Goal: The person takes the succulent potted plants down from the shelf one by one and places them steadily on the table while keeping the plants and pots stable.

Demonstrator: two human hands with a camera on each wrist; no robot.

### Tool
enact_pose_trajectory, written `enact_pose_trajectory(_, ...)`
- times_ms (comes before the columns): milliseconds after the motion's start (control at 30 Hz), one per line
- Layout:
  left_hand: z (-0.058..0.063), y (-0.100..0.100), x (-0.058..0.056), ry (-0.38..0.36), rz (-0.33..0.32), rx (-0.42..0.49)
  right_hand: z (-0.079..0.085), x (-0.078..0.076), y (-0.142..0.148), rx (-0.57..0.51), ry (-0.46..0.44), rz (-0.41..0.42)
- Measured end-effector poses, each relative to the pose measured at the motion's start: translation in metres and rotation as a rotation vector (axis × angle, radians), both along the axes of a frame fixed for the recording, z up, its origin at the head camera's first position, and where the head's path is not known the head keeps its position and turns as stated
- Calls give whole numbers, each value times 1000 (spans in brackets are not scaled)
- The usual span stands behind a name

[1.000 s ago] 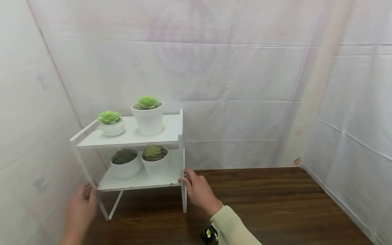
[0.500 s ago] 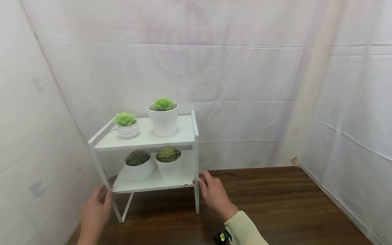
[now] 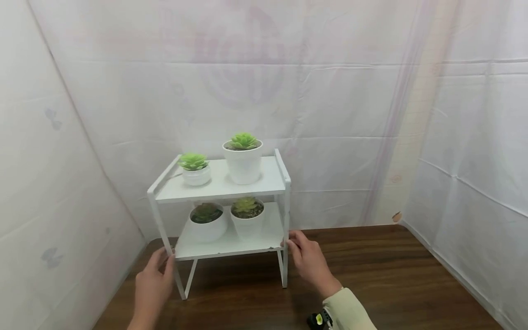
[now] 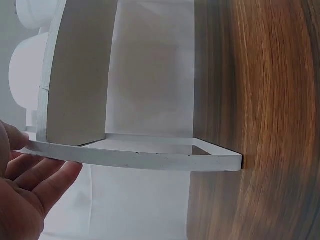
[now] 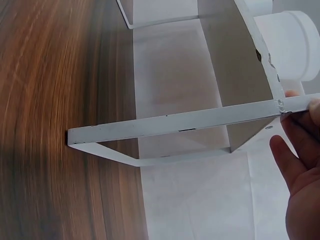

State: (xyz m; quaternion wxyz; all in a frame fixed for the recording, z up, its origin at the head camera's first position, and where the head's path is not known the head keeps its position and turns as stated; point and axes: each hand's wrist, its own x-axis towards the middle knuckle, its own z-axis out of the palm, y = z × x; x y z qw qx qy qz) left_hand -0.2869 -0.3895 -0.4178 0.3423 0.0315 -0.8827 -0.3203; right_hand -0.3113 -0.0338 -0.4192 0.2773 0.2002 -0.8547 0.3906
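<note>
A white two-tier shelf rack [image 3: 218, 253] stands on the dark wooden table, its front legs low in the head view. My left hand [image 3: 154, 277] pinches the left front leg beside the lower tier. On the opposite side, my right hand [image 3: 309, 259] grips the right front leg at the same height. The upper tier carries a small potted succulent [image 3: 196, 176] and a taller potted succulent [image 3: 244, 167]. Below them sit a tilted bowl-like pot [image 3: 208, 229] with a dark plant and another white pot [image 3: 249, 224]. Both wrist views show fingers around the legs [image 4: 150, 161].
Brown wooden table [image 3: 371, 270] extends to the right of the rack. White sheeting [image 3: 350, 114] hangs behind and along both sides. A dark watch-like object [image 3: 317, 320] is at the right wrist.
The rack with its pots has shifted to the right in the head view, away from the left sheeting. Both hands have moved along with it, keeping their hold on the legs.
</note>
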Motion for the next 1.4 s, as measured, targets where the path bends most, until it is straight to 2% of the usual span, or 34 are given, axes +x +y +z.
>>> enact_pose_trajectory(400, -3, -9, -1, 61, -58, 21, -2, 4, -7, -19, -28, -95)
enact_pose_trajectory(633, -6, -10, -1, 80, -94, 33, -3, 6, -5, -11, -16, -100)
enact_pose_trajectory(800, -6, -13, -1, 46, -118, 55, -1, 6, -7, -7, 6, -92)
enact_pose_trajectory(1000, -6, -15, -4, 28, -160, 59, 2, 8, -8, 16, -9, -128)
enact_pose_trajectory(1400, -5, -22, -3, 75, -231, 55, 1, 9, -11, 33, 33, -140)
